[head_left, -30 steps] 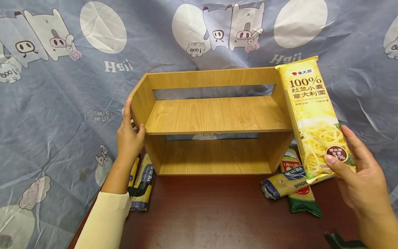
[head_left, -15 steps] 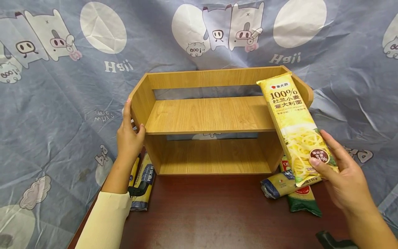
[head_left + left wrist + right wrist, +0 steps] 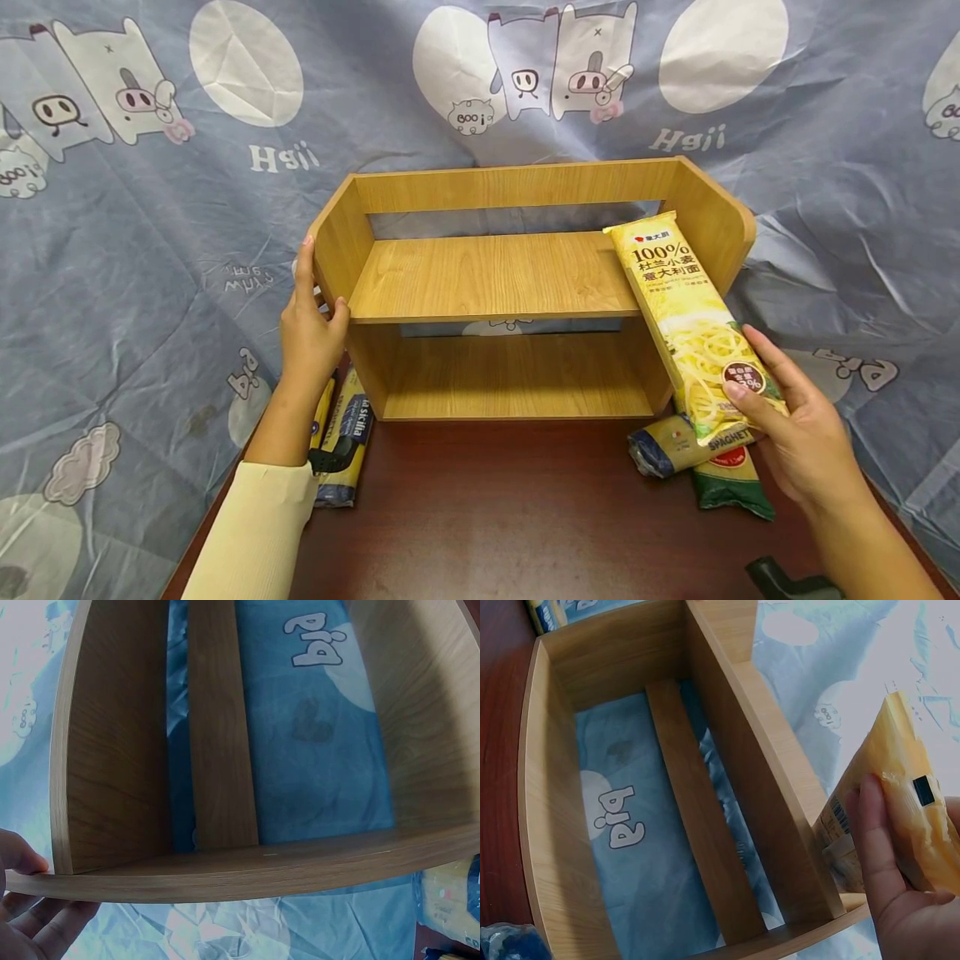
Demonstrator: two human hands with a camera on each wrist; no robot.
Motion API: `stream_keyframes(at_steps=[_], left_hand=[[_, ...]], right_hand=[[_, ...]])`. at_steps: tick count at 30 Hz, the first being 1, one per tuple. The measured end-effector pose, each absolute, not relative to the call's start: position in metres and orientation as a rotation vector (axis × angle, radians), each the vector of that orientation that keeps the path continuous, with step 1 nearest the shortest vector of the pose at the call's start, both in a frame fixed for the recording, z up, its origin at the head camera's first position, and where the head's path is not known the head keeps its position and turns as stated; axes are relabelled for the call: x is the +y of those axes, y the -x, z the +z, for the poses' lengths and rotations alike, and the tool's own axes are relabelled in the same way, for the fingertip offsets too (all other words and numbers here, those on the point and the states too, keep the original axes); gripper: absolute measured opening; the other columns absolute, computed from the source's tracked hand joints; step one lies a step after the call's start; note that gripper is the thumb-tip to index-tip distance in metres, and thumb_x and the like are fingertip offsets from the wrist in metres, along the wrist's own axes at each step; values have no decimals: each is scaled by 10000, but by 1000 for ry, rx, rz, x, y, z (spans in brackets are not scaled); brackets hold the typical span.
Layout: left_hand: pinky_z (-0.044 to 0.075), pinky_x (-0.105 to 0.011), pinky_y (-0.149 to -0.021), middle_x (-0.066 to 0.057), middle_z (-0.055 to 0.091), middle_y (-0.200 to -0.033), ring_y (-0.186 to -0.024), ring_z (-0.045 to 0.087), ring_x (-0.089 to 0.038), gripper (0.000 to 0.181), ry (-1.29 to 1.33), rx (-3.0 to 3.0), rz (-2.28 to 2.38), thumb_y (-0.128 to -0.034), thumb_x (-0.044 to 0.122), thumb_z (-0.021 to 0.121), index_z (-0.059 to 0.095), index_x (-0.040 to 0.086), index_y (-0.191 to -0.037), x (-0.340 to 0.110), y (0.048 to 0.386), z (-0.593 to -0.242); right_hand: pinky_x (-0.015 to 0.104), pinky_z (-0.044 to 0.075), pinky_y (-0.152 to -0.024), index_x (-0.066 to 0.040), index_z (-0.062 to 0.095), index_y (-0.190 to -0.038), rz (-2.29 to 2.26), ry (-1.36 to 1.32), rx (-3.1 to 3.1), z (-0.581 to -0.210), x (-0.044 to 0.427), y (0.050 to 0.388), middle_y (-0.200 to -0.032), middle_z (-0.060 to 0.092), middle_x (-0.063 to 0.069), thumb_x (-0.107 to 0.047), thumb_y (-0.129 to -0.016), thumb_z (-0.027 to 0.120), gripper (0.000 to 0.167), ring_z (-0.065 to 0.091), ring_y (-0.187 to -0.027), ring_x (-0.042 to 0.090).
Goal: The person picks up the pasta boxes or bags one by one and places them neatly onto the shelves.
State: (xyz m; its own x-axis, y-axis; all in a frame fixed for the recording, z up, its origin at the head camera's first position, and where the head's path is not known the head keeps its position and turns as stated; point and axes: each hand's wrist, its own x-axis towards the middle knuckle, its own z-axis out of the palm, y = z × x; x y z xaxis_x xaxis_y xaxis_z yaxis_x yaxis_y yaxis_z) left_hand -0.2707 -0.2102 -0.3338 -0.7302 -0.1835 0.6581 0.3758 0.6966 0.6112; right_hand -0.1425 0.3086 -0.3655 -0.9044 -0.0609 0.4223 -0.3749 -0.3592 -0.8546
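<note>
A two-tier wooden shelf [image 3: 517, 317] stands on the dark table [image 3: 525, 517]. My left hand [image 3: 311, 342] holds the shelf's left side panel, thumb on the inner side and fingers round the outside, as the left wrist view also shows. In my right hand [image 3: 798, 425] is a yellow spaghetti packet [image 3: 686, 308], gripped near its lower end with the thumb across its front. The packet slants, its top leaning left in front of the upper tier's right end. It hides part of the right side panel. Whether it touches the shelf I cannot tell.
Right of the shelf, a blue-and-yellow spaghetti packet [image 3: 667, 446] lies across a green-ended pasta packet [image 3: 731, 492]. Other pasta packets [image 3: 348, 442] lie by the left panel, partly behind my left forearm. A blue patterned cloth [image 3: 150, 275] hangs behind and at both sides.
My right hand has moved left and the spaghetti packet has come down from beside the shelf to the front of its right end. My left hand has stayed on the panel.
</note>
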Motion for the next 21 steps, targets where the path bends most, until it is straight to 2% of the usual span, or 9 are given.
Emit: stream_keyframes(at_steps=[12,17,21], left_hand=[[596,-595,-856,-276,526,-1451,-1159,650,-497,908,146,-2169,-1011,-935,-29,601,174,411,-1606,-211,271,-333],[598,-591,-855,-280,524,-1454,-1158,653,-491,898,137,-2173,-1000,-936,-16,603,184,415,-1602,-211,270,-333],[599,-593,-850,-282,520,-1457,-1160,652,-492,898,136,-2174,-1001,-937,-15,604,181,415,-1603,-210,270,-334]], right_hand=[[241,622,-742,-114,303,-1596,2466,-571,-1621,-364,313,153,-1323,578,58,115,-1030,343,612,712,-981,138],[238,617,-774,-121,251,-1611,2401,-597,-1761,-361,313,154,-1406,488,49,97,-1036,341,622,688,-1032,116],[197,596,-755,-142,264,-1610,2147,-510,-2039,-360,317,150,-1368,467,8,65,-1031,408,632,652,-1013,57]])
